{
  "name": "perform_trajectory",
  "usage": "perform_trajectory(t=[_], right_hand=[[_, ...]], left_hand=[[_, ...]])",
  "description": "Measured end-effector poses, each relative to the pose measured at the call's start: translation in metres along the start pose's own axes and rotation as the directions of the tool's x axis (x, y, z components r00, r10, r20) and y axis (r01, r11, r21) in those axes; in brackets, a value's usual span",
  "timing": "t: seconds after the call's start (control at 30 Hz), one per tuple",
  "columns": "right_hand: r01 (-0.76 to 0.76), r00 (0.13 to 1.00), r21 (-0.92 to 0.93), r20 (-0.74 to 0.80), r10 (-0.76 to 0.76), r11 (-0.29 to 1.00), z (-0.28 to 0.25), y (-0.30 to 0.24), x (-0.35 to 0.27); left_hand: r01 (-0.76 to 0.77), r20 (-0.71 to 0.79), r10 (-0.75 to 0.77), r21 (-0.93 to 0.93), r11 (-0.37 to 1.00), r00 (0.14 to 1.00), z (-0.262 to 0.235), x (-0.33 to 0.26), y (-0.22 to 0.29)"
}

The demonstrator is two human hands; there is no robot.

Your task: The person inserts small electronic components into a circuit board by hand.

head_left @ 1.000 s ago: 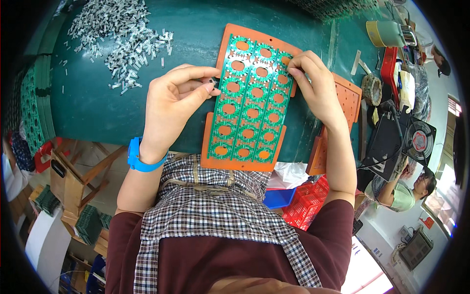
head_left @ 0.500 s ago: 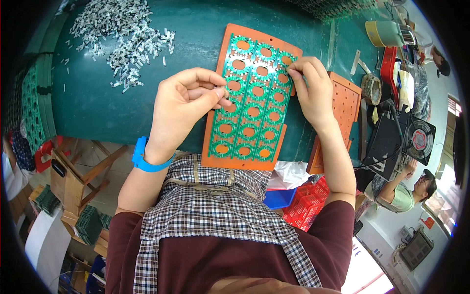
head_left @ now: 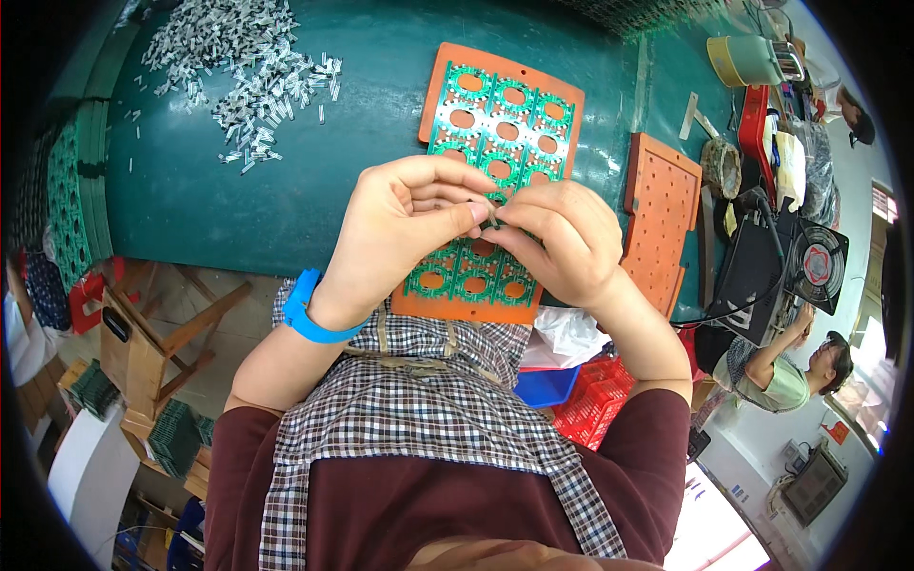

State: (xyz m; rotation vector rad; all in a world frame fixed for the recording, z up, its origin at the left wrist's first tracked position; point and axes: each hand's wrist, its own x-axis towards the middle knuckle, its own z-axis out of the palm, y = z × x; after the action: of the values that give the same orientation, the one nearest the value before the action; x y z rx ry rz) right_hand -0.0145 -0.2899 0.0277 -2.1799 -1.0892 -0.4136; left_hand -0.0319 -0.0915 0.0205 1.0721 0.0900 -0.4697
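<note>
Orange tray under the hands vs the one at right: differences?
The middle tray carries green circuit boards; the right tray shows its holed face. The left hand and right hand are over the middle tray; the right tray lies to their right. Both are orange.

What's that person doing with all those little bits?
The person's left hand pinches a tiny part above a green circuit-board panel lying on an orange tray. The right hand has its fingertips right there too, though whether they grip it is hard to see. A big pile of small, clear-looking pieces lies on the green table, farther left.
</note>
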Motion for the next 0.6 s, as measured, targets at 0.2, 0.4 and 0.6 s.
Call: perform_trajectory(t=[0.2,0.4,0.6], right_hand=[[-0.600,0.776,0.424,0.104,0.622,0.678,-0.010,0.000,-0.005],[-0.455,0.870,-0.043,0.190,0.455,0.889,-0.025,0.044,-0.006],[-0.362,0.898,-0.041,0.251,0.360,0.931,-0.023,0.044,-0.005]], left_hand=[[0.001,0.025,-0.001,0.015,1.000,1.000,0.004,-0.003,-0.003],[-0.034,-0.027,0.035,0.010,0.999,0.999,-0.008,0.002,-0.006],[-0.114,-0.081,0.117,0.036,0.993,0.990,-0.012,0.004,-0.008]])
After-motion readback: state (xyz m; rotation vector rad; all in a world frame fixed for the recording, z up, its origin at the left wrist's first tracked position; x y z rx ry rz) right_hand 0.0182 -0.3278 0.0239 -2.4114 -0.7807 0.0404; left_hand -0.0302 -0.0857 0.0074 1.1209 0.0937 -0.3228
